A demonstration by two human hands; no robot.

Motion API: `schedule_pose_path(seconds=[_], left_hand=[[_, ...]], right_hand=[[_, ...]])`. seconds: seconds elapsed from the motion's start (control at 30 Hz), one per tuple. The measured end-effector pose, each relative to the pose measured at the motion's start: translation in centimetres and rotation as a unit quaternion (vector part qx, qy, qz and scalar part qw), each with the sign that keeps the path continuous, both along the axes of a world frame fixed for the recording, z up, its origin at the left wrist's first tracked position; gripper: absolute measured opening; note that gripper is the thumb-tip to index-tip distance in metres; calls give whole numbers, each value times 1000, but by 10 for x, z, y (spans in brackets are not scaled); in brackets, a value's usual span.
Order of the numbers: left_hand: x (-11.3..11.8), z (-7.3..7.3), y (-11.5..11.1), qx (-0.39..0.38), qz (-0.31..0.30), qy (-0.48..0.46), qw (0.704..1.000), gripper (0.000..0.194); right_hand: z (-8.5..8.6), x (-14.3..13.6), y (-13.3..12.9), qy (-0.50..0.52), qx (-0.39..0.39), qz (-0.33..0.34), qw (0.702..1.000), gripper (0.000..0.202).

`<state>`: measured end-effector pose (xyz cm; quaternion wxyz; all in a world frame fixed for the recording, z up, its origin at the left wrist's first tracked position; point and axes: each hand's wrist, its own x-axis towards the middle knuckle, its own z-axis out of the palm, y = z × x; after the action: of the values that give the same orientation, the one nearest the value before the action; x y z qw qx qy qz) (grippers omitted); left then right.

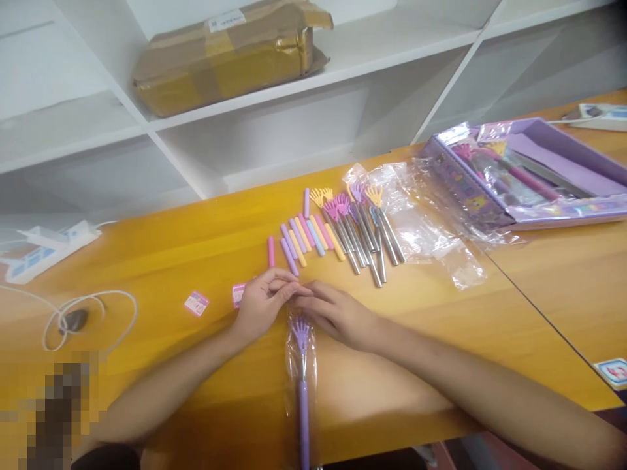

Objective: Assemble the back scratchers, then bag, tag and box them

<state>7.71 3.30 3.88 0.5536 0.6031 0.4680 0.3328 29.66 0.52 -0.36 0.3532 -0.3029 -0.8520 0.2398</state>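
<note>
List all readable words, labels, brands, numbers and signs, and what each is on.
Nothing legible:
White label on cardboard box: too small, blurred.
Pink card on table: print too blurred.
Second pink card, by left hand: partly hidden, unreadable.
Purple box side: print blurred.
Sticker on table, far right: red mark, too blurred to read.

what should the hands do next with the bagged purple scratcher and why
Probably press the far end of the clear bag flat: the left hand and right hand meet there, and the purple scratcher already lies inside, though the very end is hidden.
</note>
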Motion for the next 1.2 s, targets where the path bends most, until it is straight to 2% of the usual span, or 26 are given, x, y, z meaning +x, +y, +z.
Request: schedule_pose_path(seconds=[0.1, 0.17, 0.3, 0.37, 0.47, 0.57, 0.67, 0.87, 1.03, 1.2], left_hand=[[0, -5, 1, -15, 3, -24, 1000, 31], [1, -7, 1, -32, 1, -77, 996, 34], [1, -8, -2, -37, 0, -161, 986, 39], [-1, -9, -4, -31, 3, -147, 989, 39], [-2, -16, -8, -23, -24, -102, 994, 38], [-1, -25, -10, -31, -73, -92, 993, 34], [1, -30, -11, -56, -91, -98, 989, 30], [0, -28, -10, -67, -81, -70, 992, 32], [1, -24, -12, -55, -72, -43, 995, 35], [-1, -23, -10, -60, -73, -21, 995, 34]], right_hand=[[2, 0, 2, 51, -49, 8, 997, 33], [3, 0, 3, 87, -68, 11, 994, 31], [2, 0, 4, 132, -106, -32, 985, 26], [0, 1, 2, 154, -134, -66, 977, 23], [-3, 3, 0, 192, -161, -101, 963, 27], [-3, 5, 2, 212, -164, -112, 957, 29], [-2, 6, 4, 228, -167, -107, 953, 30], [-1, 8, 9, 224, -144, -151, 952, 34], [2, 10, 12, 196, -137, -165, 957, 10], [5, 11, 12, 171, -125, -143, 967, 13]])
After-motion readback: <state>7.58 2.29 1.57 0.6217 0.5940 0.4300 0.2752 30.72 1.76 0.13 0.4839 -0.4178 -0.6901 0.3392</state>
